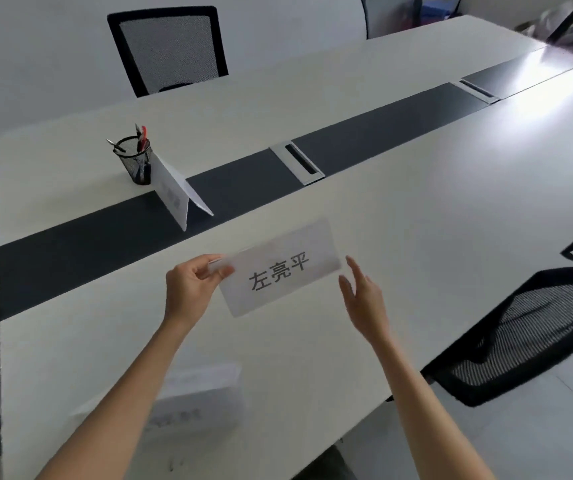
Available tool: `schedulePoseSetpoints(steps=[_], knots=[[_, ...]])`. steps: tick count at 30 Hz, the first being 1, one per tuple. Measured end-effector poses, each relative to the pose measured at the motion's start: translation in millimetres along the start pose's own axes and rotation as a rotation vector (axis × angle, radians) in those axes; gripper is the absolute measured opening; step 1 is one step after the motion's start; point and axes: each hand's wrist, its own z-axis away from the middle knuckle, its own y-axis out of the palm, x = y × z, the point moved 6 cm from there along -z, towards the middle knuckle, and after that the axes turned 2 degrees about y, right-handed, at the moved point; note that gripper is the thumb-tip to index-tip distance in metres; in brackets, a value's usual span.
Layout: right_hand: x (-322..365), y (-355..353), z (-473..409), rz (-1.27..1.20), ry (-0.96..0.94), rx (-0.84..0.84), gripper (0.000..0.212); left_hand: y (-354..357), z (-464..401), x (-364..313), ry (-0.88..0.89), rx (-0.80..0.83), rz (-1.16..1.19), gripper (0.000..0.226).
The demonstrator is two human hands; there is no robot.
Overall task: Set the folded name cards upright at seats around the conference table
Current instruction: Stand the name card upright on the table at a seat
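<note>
My left hand (191, 289) pinches the left end of a folded white name card (281, 268) printed with black characters, held just above the white conference table (416, 209). My right hand (364, 296) hovers at the card's right end with fingers straight, apart from the paper. Another name card (179, 192) stands upright like a tent on the table's dark centre strip (87, 247). More white cards (202, 396) lie blurred near the front edge, partly under my left forearm.
A black mesh pen cup (136, 161) with pens stands beside the upright card. Cable hatches (304, 164) (477, 90) sit in the dark strip. Black mesh chairs stand at the far side (169, 50) and at the near right (527, 330).
</note>
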Motion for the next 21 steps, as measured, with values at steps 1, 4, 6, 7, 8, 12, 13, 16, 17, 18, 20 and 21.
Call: schedulePoseSetpoints(steps=[1, 4, 6, 7, 8, 12, 13, 16, 17, 18, 20, 21], knots=[[-17.8, 12.7, -4.3, 0.109, 0.006, 0.070, 0.046, 13.1, -10.5, 2.9, -0.028, -0.036, -0.004, 0.029], [-52.2, 50.7, 1.4, 0.389, -0.154, 0.253, 0.047, 53.2, -46.2, 8.4, -0.124, -0.122, -0.007, 0.031], [-68.6, 70.7, 8.3, 0.518, -0.246, 0.366, 0.047, 78.1, -72.9, 11.2, -0.179, -0.162, -0.007, 0.034], [-75.1, 75.6, 9.1, 0.561, -0.276, 0.390, 0.047, 90.1, -86.6, 13.3, -0.201, -0.178, -0.011, 0.035], [-80.7, 77.2, 8.9, 0.576, -0.286, 0.401, 0.046, 101.6, -99.6, 16.3, -0.221, -0.189, -0.015, 0.035], [-93.7, 77.0, 4.9, 0.593, -0.340, 0.376, 0.043, 145.8, -142.8, 24.7, -0.278, -0.176, -0.022, 0.036], [-95.0, 76.8, 4.0, 0.576, -0.357, 0.373, 0.043, 154.8, -151.1, 27.1, -0.291, -0.168, -0.024, 0.036], [-99.8, 76.4, 2.1, 0.526, -0.387, 0.365, 0.043, 174.6, -170.6, 37.2, -0.319, -0.147, -0.019, 0.035], [-100.2, 75.8, 2.1, 0.512, -0.400, 0.357, 0.041, 179.1, -175.2, 40.4, -0.329, -0.145, -0.019, 0.034], [-100.3, 75.0, 2.1, 0.498, -0.409, 0.345, 0.041, 183.0, -179.5, 43.0, -0.338, -0.146, -0.021, 0.032], [-100.2, 74.2, 3.0, 0.488, -0.418, 0.325, 0.047, 189.6, -188.3, 44.7, -0.335, -0.154, -0.033, 0.029], [-99.9, 74.0, 3.3, 0.487, -0.419, 0.323, 0.047, 192.9, -193.2, 43.7, -0.326, -0.156, -0.040, 0.029]])
